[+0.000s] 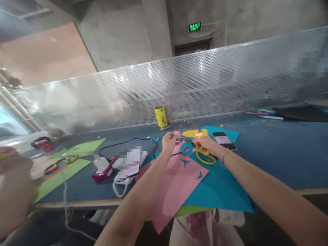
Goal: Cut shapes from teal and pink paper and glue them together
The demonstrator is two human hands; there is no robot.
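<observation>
My right hand [206,143] is wrapped round the handle of a yellow glue gun [193,133], whose nozzle points left. In my left hand [169,141] a small pink paper piece [176,134] is pinched right at the nozzle tip. Below the hands lie a blue paper ring [186,148], scissors with yellow handles [205,158] and pink paper [174,184] with small blue scraps on it. Blue paper [220,191] spreads out under the pink sheet. A phone [224,140] rests just beyond my right wrist.
A yellow roll [161,117] stands by the perforated metal screen [128,95]. To the left are a purple power strip [104,171], cables, a white-screened device [130,163], green paper [58,181] and another person's arm [15,191]. Pens [270,117] lie at the far right.
</observation>
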